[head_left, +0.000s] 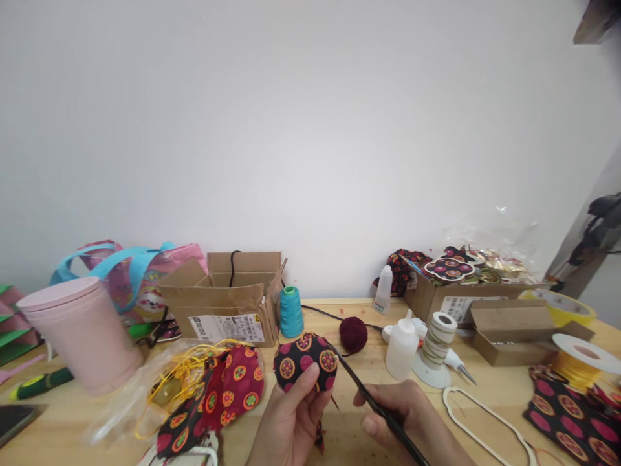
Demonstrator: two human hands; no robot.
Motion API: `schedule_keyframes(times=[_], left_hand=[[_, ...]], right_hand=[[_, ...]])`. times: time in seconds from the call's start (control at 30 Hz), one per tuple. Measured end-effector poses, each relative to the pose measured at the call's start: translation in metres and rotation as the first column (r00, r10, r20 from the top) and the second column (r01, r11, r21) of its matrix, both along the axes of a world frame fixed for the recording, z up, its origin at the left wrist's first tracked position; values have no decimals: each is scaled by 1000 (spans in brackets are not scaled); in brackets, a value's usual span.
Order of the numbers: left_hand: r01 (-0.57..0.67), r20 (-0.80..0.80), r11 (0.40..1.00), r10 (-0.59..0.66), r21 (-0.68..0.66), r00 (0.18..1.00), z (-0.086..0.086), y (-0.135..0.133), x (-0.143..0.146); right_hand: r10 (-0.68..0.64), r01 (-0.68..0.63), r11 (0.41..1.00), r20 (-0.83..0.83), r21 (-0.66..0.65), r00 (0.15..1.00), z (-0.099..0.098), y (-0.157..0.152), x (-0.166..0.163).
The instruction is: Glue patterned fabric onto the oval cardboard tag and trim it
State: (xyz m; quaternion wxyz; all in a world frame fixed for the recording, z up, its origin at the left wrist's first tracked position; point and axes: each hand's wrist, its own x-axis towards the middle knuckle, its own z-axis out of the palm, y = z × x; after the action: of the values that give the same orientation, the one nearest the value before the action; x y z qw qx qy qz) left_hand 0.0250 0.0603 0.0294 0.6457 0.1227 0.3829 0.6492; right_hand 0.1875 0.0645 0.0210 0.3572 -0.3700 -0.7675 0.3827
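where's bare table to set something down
Bare patches: between the maroon yarn ball, translucent white squeeze bottle and right hand; between the white looped frame and low brown cardboard box. Crowded: the left, with tangled yellow cord and pink cylindrical bin.

Markings: none legible
The left box and right box bear white labels; print too small to read.

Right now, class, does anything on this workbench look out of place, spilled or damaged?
Yes, mildly: left of the left hand, yellow cord lies in a loose tangle, which looks odd beside the neatly wound spool at far right. Nothing looks plainly broken.
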Motion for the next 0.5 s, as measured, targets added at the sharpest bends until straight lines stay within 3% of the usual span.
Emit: schedule_keyframes(times=[0.2, 0.33, 0.5], left_hand=[[11, -21, 999, -10, 33, 1000, -4, 0, -3], [12, -28, 999, -11, 53, 1000, -5, 1, -5], [17, -38, 998, -14, 62, 999, -4, 0, -6]], right_hand=[[25, -29, 996, -49, -85, 998, 3, -4, 1], [-39, 15, 989, -157, -148, 987, -1, -9, 0], [55, -112, 969, -250, -219, 967, -18, 1, 2]])
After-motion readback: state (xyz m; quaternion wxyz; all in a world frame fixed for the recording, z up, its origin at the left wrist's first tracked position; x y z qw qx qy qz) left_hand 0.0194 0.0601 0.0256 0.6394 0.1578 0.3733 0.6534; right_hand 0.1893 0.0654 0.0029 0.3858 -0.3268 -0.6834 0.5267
